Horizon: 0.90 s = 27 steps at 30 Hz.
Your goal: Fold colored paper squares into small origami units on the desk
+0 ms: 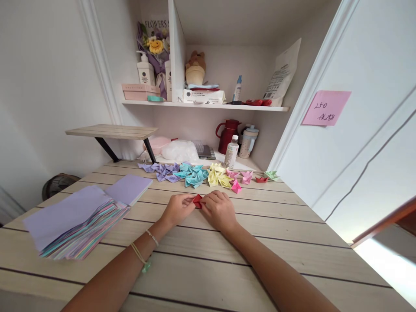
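A small red folded paper (198, 200) lies on the wooden table (266, 242), pinched from both sides. My left hand (178, 209) grips its left edge with curled fingers. My right hand (218, 210) presses and holds its right side, fingers closed over it. Most of the red paper is hidden under my fingers. Just beyond my hands runs a row of finished folded paper shapes (195, 174) in purple, blue, yellow, pink, red and green.
A fanned stack of coloured paper sheets (78, 219), purple on top, lies at the left. A water bottle (231, 151), red jug (228, 135) and plastic bag (180, 151) stand at the back. A small raised shelf (112, 131) is at the left; a pink note (326, 107) sticks to the right wall.
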Available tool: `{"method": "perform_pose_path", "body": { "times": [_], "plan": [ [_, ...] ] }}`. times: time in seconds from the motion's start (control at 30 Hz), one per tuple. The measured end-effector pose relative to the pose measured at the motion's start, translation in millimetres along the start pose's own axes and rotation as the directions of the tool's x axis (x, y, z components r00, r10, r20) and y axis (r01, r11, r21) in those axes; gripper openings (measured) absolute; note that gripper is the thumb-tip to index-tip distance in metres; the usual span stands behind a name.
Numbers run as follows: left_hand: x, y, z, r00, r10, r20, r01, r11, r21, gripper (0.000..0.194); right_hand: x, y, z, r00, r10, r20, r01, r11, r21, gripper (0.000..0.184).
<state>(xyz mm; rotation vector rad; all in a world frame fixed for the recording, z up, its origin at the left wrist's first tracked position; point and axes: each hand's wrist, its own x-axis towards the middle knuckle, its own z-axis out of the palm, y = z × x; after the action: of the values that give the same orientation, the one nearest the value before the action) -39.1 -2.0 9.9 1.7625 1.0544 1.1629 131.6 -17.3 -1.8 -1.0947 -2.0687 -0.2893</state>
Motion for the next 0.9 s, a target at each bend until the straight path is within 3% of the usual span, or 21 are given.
{"method": "perform_pose_path", "body": {
  "times": [0.17,0.4,0.5,0.63,0.83,0.9],
  "plan": [
    [4,-8,-4.5,0.992,-0.092,0.082,0.104,0.983,-0.152,0.027,0,6,3,0.999,0.044,0.023,-0.047,0.988,0.144,0.012],
    [0,-2,-4.9,0.993,0.058,0.099,-0.059,0.998,0.004,0.022,1,3,2,0.994,0.074,0.078,-0.088,0.978,0.189,0.013],
    [1,-2,-3.5,0.993,0.053,0.101,-0.047,0.997,-0.057,0.028,1,5,4,0.981,0.178,0.074,-0.192,0.917,0.349,0.013],
    [3,-6,-2.4,0.982,-0.022,0.190,0.061,0.977,-0.204,0.038,-1,10,9,0.936,0.337,0.102,-0.339,0.781,0.525,0.012],
    [5,-12,-1.4,0.987,-0.062,0.151,0.092,0.976,-0.198,0.032,0,6,10,0.950,0.247,0.192,-0.313,0.732,0.606,0.016],
    [6,-14,-1.4,0.988,-0.090,0.127,0.115,0.970,-0.212,0.027,1,2,8,0.946,0.251,0.207,-0.325,0.676,0.662,0.019]
  ]
}}
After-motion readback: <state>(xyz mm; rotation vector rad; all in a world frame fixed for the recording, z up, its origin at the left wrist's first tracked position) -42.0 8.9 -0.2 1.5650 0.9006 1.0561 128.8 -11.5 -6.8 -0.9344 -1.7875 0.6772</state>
